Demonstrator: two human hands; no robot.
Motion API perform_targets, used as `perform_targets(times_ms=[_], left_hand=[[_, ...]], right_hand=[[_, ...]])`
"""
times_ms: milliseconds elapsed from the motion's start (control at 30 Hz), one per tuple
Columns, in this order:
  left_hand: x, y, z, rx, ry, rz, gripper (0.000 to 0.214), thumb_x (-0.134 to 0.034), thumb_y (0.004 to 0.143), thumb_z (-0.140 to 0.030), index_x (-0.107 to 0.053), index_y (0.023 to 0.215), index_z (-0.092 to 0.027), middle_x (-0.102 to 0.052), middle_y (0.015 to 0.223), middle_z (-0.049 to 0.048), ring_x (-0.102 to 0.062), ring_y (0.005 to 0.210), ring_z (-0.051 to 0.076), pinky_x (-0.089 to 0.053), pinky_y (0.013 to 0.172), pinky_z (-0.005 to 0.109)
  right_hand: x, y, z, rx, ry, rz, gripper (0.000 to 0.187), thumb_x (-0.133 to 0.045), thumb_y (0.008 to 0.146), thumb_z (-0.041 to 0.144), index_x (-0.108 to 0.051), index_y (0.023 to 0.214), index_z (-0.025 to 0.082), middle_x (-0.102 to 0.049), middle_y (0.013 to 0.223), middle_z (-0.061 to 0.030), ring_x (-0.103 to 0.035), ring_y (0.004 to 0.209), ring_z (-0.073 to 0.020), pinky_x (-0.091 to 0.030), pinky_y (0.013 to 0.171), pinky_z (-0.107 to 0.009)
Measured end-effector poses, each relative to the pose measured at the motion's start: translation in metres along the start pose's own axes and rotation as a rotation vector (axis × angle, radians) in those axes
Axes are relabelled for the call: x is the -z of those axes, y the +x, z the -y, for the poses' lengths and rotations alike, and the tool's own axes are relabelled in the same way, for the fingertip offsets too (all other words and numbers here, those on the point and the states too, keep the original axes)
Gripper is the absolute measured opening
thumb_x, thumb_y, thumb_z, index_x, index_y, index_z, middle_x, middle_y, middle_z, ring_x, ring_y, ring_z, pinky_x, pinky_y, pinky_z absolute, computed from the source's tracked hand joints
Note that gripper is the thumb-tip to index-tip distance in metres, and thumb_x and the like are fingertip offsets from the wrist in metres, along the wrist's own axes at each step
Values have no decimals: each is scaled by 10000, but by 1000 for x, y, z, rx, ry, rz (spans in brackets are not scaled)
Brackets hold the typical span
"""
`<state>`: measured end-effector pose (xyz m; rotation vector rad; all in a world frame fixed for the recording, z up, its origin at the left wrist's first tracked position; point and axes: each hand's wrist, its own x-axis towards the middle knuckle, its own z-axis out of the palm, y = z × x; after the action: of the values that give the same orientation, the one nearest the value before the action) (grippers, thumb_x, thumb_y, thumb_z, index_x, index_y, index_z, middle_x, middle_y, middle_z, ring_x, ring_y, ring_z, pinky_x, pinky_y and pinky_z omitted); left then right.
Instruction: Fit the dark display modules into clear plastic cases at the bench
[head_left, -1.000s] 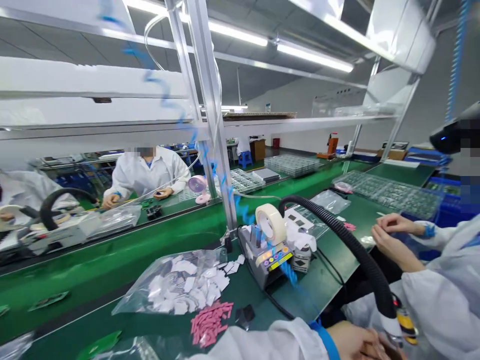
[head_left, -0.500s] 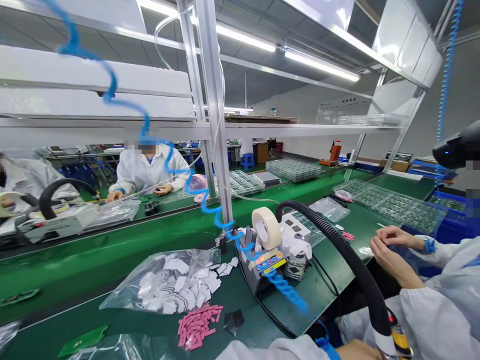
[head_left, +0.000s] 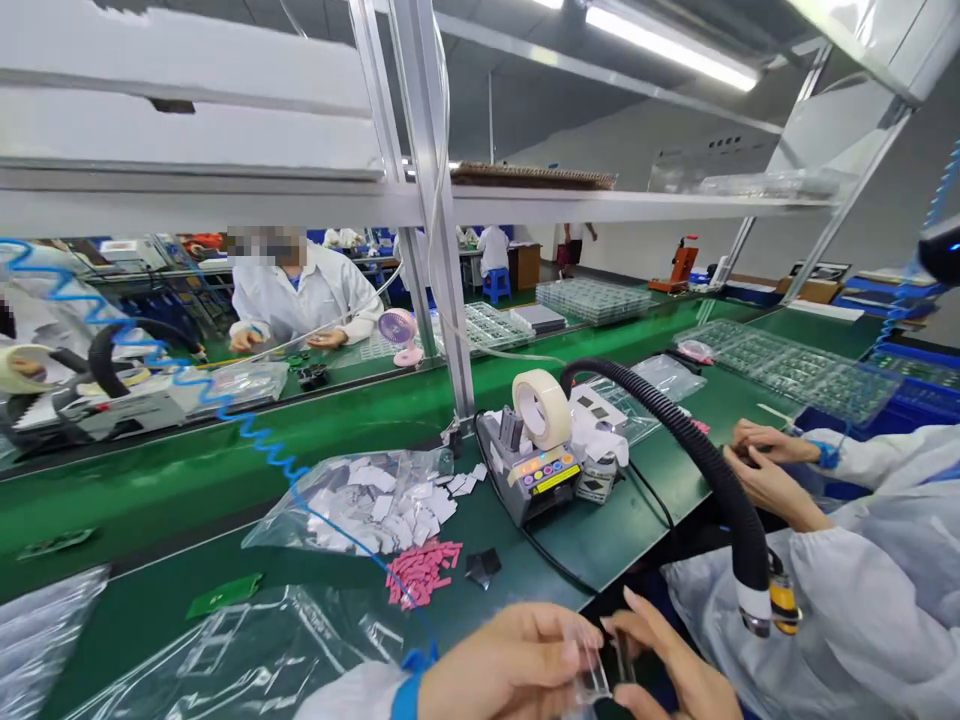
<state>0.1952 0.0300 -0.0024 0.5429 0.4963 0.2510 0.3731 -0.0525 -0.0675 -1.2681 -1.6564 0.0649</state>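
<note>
At the bottom edge my left hand (head_left: pixel 517 665) pinches a small clear plastic piece (head_left: pixel 589 672) between thumb and fingers. My right hand (head_left: pixel 671 675) meets it from the right, fingers closed on the same piece and on a dark part behind it that I cannot make out. Both hands hover over the front edge of the green bench (head_left: pixel 600 540). A pile of pink strips (head_left: pixel 421 571) and a small black square (head_left: pixel 482 566) lie just beyond my left hand.
A clear bag of white squares (head_left: pixel 367 500) lies behind the strips. A tape dispenser (head_left: pixel 536 450) with a tape roll stands mid-bench. A black corrugated hose (head_left: pixel 705 470) arcs to the right. A co-worker's hands (head_left: pixel 765 465) work at right. A blue coiled cord (head_left: pixel 225 415) crosses left.
The view has tipped down and both my hands have come into sight, now closed on the clear piece. The blue coiled cord has swung from the centre to the left.
</note>
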Motion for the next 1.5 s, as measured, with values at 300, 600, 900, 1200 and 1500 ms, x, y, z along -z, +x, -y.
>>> perform_targets(times_ms=[300,600,900,1200,1500], left_hand=[[24,-79,0,-269,-121,-42,325,-835,538,-295,-733,810,-150,-660,839,48,-612,830,162,-428,829,270],[64,-118,-5,-427,-148,48,301,-799,579,-380,-737,807,-194,-610,1013,67,-570,986,204,-447,867,298],[79,-138,-2,-629,211,-40,260,-746,678,-237,-740,931,-297,-545,1246,72,-492,1190,274,-352,1041,402],[86,-134,-9,-609,428,-17,285,-676,754,-260,-696,1015,-375,-542,1280,38,-489,1214,252,-359,1055,392],[78,-132,-8,-548,442,-97,276,-690,728,-337,-705,1003,-360,-550,1281,45,-499,1203,274,-385,1039,412]], right_hand=[[-54,65,81,336,-5,87,353,-437,951,271,-438,1283,148,-688,838,-55,-530,620,-154,-502,570,-267],[-97,70,110,158,192,258,367,-400,928,491,-507,1094,182,-648,976,-72,-558,878,-188,-495,760,-336],[-113,83,123,40,198,238,143,-446,935,231,-483,800,199,-550,736,-10,-537,726,-156,-454,649,-293],[-107,88,119,110,74,212,168,-456,931,203,-519,775,201,-568,703,-9,-561,719,-163,-443,710,-324],[-105,84,111,86,67,193,181,-463,927,209,-520,756,203,-567,695,5,-538,681,-150,-419,750,-341]])
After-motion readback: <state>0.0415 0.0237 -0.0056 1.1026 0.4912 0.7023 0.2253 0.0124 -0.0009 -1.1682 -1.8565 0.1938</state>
